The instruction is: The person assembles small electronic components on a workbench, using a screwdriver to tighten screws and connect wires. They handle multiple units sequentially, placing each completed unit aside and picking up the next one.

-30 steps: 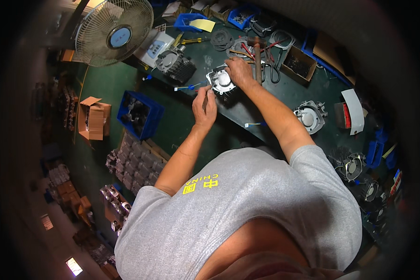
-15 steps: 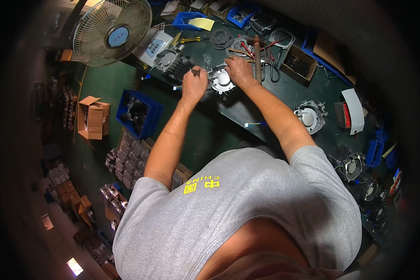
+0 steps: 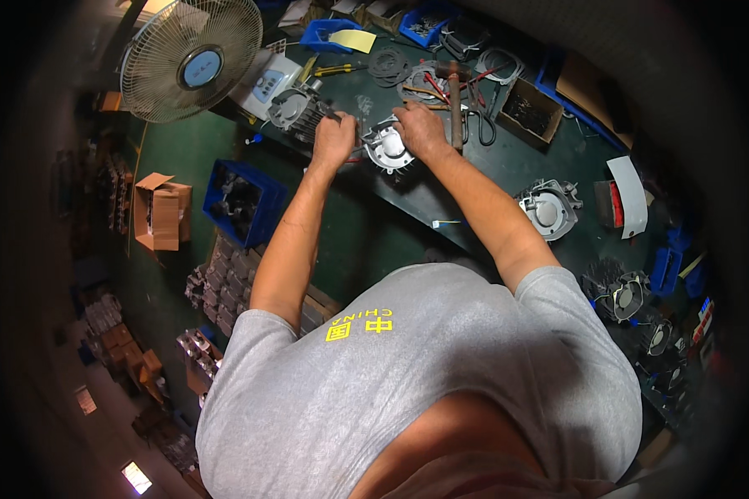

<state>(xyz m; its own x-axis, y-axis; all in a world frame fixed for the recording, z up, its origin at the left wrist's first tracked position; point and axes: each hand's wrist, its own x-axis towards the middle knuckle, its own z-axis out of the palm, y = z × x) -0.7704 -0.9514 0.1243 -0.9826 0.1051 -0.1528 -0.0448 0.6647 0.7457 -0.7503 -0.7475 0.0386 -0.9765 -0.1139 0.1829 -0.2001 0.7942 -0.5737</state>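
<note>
A round silver metal housing (image 3: 385, 151) lies near the front edge of the dark bench. My right hand (image 3: 422, 129) is at its upper right side, with the fingers curled over the rim. Just left of the housing, my left hand (image 3: 334, 140) is closed. A dark end shows at the top of that fist and something red below it, too small to name. Beside the left hand, a finned grey metal cylinder (image 3: 301, 115) with a housing on its end lies on the bench. A hammer (image 3: 455, 104) rests to the right of my right hand.
A fan (image 3: 193, 66) stands at far left beside a white device (image 3: 268, 83). Behind my hands are grey rings (image 3: 389, 66), a blue bin (image 3: 329, 35) and scissors (image 3: 480, 126). A carton of small parts (image 3: 530, 112) and another silver housing (image 3: 548, 209) are right. A blue crate (image 3: 245, 204) stands left.
My left hand has shifted left, away from the housing, so more of the housing shows. My right hand stays at its rim. The whole view has shifted slightly left.
</note>
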